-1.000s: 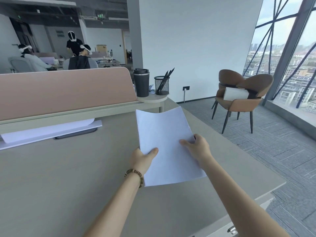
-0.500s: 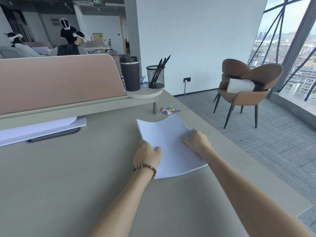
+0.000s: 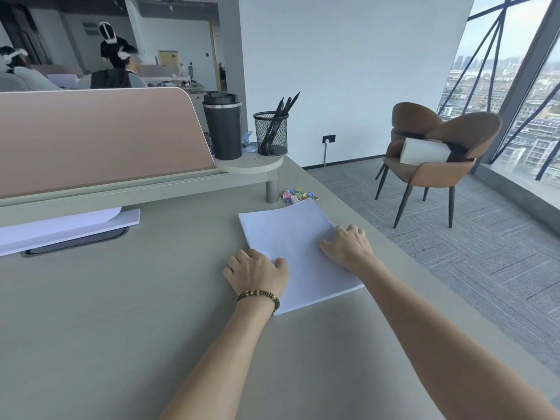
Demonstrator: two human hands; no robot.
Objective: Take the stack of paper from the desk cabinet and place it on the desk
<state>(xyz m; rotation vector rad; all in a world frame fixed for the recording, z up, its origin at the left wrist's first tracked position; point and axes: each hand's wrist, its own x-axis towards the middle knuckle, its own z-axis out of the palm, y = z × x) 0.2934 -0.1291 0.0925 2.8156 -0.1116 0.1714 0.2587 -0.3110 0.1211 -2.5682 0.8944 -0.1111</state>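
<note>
The white stack of paper [image 3: 291, 237] lies flat on the beige desk [image 3: 121, 313], right of its middle and close to the right edge. My left hand [image 3: 257, 271], with a bead bracelet on the wrist, holds the stack's left edge: the thumb lies on top and the fingers curl beside it. My right hand [image 3: 348, 247] rests on the stack's right side with the fingers bent over that edge. The desk cabinet is out of view.
Behind the paper, a small raised shelf [image 3: 251, 165] carries a black tumbler [image 3: 222, 125] and a mesh pen holder [image 3: 271, 133]. Coloured clips [image 3: 297, 195] lie by the shelf leg. A pink partition [image 3: 91, 131] and white sheets [image 3: 60, 225] are at left. Brown chairs [image 3: 433, 147] stand on the floor at right.
Both hands lowered the stack from a raised, tilted hold until it lay flat on the desk. The hands stay at its left and right edges.
</note>
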